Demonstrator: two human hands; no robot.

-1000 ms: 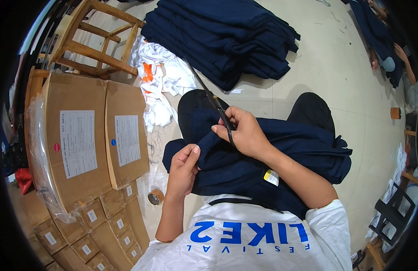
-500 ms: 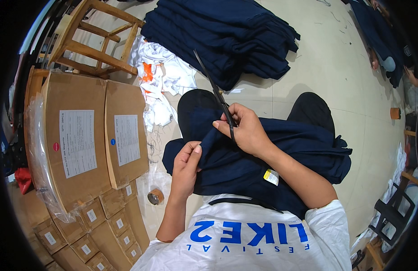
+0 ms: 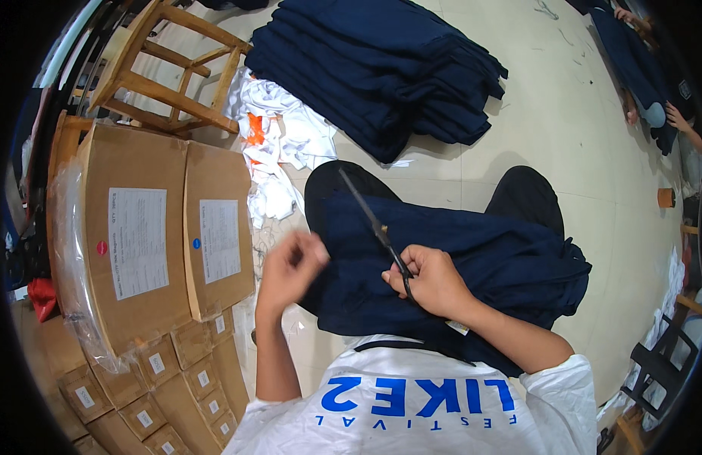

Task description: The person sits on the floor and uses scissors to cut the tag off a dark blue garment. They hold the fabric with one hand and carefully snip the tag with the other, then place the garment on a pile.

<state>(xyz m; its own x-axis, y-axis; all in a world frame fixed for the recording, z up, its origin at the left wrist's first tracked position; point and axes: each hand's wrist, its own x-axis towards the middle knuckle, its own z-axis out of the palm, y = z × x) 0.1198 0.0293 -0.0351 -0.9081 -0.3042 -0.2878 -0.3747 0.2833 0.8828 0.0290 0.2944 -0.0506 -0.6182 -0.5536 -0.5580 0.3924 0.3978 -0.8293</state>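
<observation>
Black-handled scissors (image 3: 381, 230) sit in my right hand (image 3: 436, 282), with fingers around the handles and blades pointing up and to the left over my lap. The blades look closed. Beneath them a dark navy garment (image 3: 472, 243) lies across my thighs, and its white label (image 3: 458, 327) shows partly below my right wrist. My left hand (image 3: 292, 267) is off the cloth, just left of it, blurred by motion. Its fingers are curled together, thumb against fingertips; whatever they may pinch is too small to see.
A tall stack of folded navy garments (image 3: 374, 72) lies on the floor ahead. White cloth (image 3: 279, 121) is heaped beside it, near a wooden stool (image 3: 177, 95). Cardboard boxes (image 3: 135, 311) line my left. Another person's hand (image 3: 678, 119) handles dark cloth at far right, beyond a tape roll (image 3: 665, 198).
My left hand has let go of the garment and moved left and slightly up. My right hand has lowered toward me and right with the scissors. The cloth now lies flatter.
</observation>
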